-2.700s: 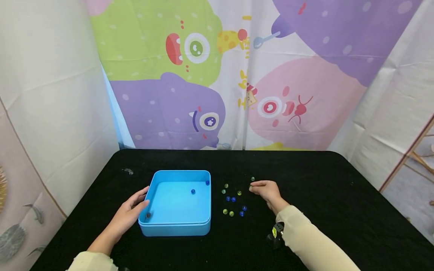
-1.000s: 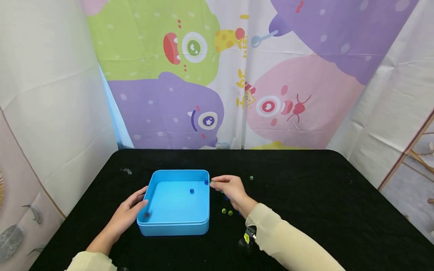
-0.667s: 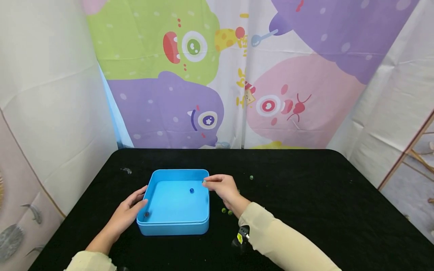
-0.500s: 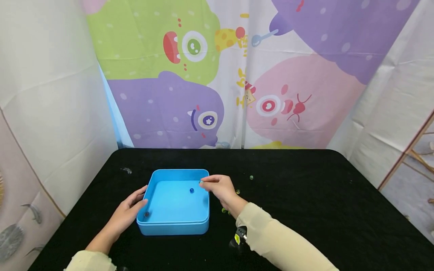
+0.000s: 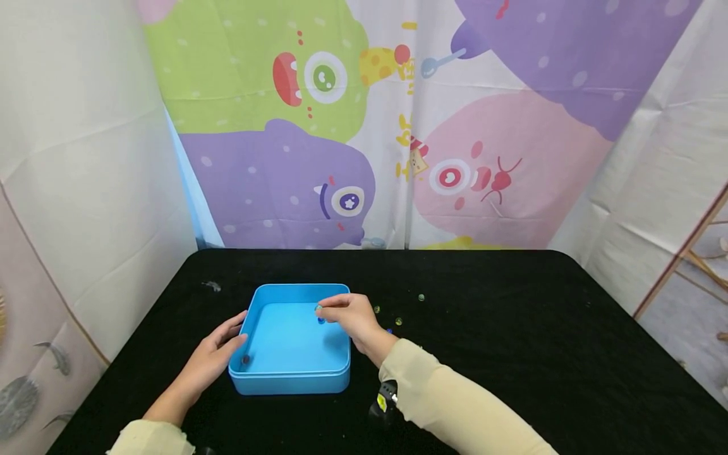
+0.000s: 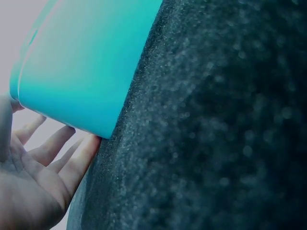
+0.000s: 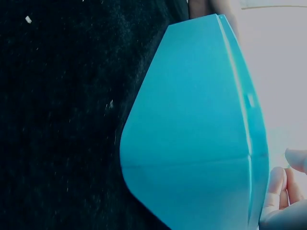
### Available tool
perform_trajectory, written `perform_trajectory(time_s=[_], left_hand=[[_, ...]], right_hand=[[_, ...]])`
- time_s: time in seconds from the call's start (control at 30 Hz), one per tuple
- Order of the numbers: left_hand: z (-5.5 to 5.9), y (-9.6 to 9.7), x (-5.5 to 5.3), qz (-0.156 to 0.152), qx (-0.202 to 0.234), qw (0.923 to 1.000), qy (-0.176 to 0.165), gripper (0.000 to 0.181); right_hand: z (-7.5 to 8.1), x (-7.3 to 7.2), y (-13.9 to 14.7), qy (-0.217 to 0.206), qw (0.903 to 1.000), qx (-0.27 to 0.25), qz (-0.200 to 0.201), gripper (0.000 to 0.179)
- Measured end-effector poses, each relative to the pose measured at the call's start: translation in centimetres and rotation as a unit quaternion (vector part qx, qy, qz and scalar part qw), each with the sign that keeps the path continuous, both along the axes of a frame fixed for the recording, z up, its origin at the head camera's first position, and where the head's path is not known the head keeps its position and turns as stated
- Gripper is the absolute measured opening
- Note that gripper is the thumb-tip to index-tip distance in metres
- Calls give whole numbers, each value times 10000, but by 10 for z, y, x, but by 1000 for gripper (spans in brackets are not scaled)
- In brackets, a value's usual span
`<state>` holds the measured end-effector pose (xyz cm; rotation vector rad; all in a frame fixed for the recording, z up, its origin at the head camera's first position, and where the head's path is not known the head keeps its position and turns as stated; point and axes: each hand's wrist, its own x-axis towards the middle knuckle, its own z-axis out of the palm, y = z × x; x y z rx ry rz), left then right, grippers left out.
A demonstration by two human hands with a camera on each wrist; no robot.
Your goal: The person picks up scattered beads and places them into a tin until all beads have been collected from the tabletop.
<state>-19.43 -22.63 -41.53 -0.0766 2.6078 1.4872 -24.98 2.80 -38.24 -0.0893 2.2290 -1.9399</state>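
Observation:
In the head view, my right hand is over the right part of a blue open-topped box. Thumb and fingertips pinch a pale green glass marble. Just below it, a blue marble lies on the box floor, partly covered. A dark marble sits in the near left corner. My left hand rests against the box's left side, thumb at the rim. In the left wrist view its extended fingers touch the outer wall. The right wrist view shows no marble clearly.
On the black table, right of the box, lie a green marble, yellow-green marbles and a blue marble. My right forearm hides the area nearer me. A cartoon curtain hangs behind the table.
My right hand pinched a green marble right of the box, then carried it leftward over the right wall to above the box floor. The left hand has stayed at the box's left side.

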Motion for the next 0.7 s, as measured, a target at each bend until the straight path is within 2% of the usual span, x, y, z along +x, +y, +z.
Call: perform_trajectory(time_s=[0.27, 0.7], left_hand=[[0, 0, 0, -15, -7, 10000, 28, 62], [0, 0, 0, -42, 12, 10000, 36, 61]], right_hand=[[3, 3, -10, 81, 9997, 229, 34, 15], [6, 4, -18, 98, 9998, 158, -68, 16]])
